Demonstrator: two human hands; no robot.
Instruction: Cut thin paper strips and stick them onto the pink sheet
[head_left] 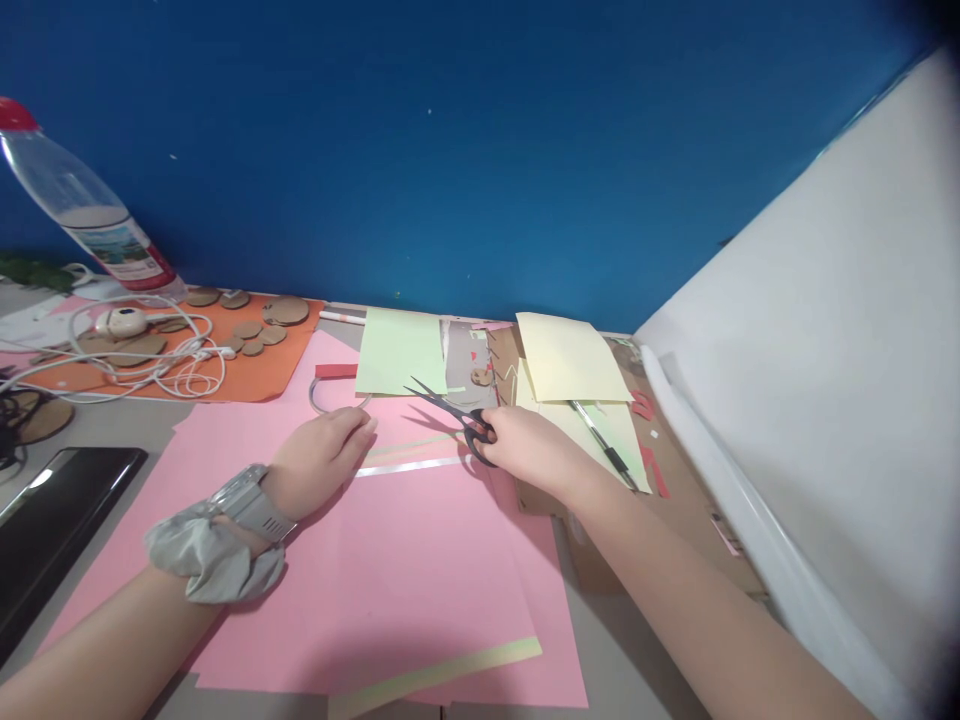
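My right hand (517, 445) grips a pair of black-handled scissors (450, 405), its fingers in the handle loops. The blades point left and stand a little apart, above the pink paper (442, 550). My left hand (326, 455) is closed over the same paper, fingers curled together. Whatever its fingers hold is hidden. Between my hands, a shiny white strip (412, 466) and a pale green-yellow strip (412, 446) run from near the left hand toward the scissors. Another pale yellow-green strip (450, 670) lies along the paper's near edge.
Green paper (401, 352) and yellow paper (574, 358) lie behind, with a pen (606, 447) at right. Cardboard discs (285, 310) and a tangled white cable (199, 350) rest on orange paper (262, 375). A bottle (105, 220) and black device (67, 530) are left. A blue wall (450, 150) stands behind.
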